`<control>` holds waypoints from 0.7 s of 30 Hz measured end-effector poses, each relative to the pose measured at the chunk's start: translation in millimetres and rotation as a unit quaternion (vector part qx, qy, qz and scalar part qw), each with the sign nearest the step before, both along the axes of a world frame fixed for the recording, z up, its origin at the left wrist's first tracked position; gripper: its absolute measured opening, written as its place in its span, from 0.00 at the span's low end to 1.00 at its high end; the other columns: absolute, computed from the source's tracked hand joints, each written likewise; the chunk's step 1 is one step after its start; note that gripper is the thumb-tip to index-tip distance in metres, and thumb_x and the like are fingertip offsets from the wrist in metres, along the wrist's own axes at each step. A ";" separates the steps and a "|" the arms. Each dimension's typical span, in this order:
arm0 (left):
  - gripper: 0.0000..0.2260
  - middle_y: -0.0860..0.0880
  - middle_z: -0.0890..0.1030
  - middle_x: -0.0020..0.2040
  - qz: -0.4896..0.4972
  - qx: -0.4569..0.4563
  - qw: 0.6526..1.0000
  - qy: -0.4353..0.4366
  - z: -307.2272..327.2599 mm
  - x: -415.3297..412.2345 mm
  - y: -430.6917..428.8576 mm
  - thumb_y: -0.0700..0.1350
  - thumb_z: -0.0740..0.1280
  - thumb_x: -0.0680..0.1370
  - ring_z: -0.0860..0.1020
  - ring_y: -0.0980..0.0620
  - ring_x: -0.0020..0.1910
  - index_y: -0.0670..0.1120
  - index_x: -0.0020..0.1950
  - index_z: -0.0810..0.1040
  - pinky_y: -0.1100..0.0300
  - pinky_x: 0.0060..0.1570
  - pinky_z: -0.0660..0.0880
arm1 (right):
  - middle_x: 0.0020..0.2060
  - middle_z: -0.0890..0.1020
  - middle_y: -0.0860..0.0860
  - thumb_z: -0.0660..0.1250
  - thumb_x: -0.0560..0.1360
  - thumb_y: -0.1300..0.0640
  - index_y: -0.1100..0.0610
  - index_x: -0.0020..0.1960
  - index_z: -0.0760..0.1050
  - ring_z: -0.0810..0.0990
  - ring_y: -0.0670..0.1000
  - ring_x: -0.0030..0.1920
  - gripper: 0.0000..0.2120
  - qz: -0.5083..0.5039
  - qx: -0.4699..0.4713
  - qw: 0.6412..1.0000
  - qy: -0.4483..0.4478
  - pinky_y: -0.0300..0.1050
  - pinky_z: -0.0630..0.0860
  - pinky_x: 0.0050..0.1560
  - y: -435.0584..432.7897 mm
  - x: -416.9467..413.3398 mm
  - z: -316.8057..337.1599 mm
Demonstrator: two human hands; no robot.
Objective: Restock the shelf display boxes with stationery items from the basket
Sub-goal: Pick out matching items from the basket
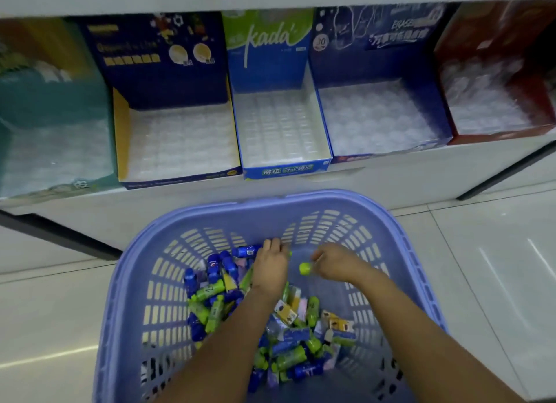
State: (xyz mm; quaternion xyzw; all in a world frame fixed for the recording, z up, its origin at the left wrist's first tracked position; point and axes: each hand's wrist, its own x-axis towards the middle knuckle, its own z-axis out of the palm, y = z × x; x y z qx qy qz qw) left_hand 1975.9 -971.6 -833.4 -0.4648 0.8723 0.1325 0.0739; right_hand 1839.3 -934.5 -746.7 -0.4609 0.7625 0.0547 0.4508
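Note:
A lilac plastic basket (400, 246) stands on the floor below the shelf, holding several small blue, green and boxed stationery items (216, 300). Both my hands are down inside it. My left hand (270, 267) grips a blue tube (245, 250) at the far side of the pile. My right hand (337, 261) pinches a green tube (304, 268) just above the basket floor. On the shelf stand open display boxes with clear plastic trays: a dark blue and yellow one (177, 144), a blue "kada" one (279, 126) and a blue eraser one (379, 117).
A teal box (51, 126) sits at the left end of the white shelf (376, 177) and a red box (496, 101) at the right end. Dark shelf legs (505, 174) slant down to the glossy tiled floor (496, 267) on both sides of the basket.

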 end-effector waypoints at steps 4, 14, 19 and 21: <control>0.14 0.42 0.71 0.60 0.015 -0.004 0.999 -0.040 -6.0 -1.9 4.3 0.38 0.55 0.79 0.67 0.43 0.61 0.42 0.64 0.70 0.52 0.59 0.64 | 0.39 0.79 0.52 0.75 0.69 0.59 0.62 0.51 0.81 0.78 0.51 0.42 0.13 -0.054 -0.086 0.990 -0.095 0.43 0.74 0.40 3.6 -22.0 25.2; 0.06 0.42 0.76 0.40 0.253 0.333 0.863 0.282 59.4 -5.0 -9.7 0.34 0.64 0.75 0.75 0.49 0.34 0.40 0.52 0.74 0.59 0.33 0.68 | 0.37 0.81 0.49 0.69 0.67 0.77 0.57 0.44 0.79 0.78 0.46 0.39 0.16 -0.033 -0.223 0.921 -0.317 0.39 0.77 0.42 2.1 -33.3 111.2; 0.06 0.46 0.71 0.32 0.272 0.545 0.626 0.486 137.7 -6.0 -14.8 0.34 0.61 0.76 0.70 0.54 0.27 0.41 0.40 0.74 0.63 0.27 0.73 | 0.40 0.79 0.53 0.67 0.64 0.81 0.61 0.39 0.75 0.77 0.48 0.40 0.16 -0.064 -0.283 0.878 -0.379 0.37 0.75 0.39 8.7 -53.3 143.4; 0.08 0.50 0.71 0.29 0.236 0.590 0.573 0.517 168.8 -4.8 -14.4 0.45 0.63 0.78 0.68 0.56 0.25 0.44 0.43 0.78 0.65 0.26 0.70 | 0.40 0.79 0.52 0.64 0.62 0.85 0.62 0.36 0.72 0.77 0.48 0.39 0.18 -0.077 -0.309 0.864 -0.390 0.38 0.75 0.38 12.1 -58.5 148.5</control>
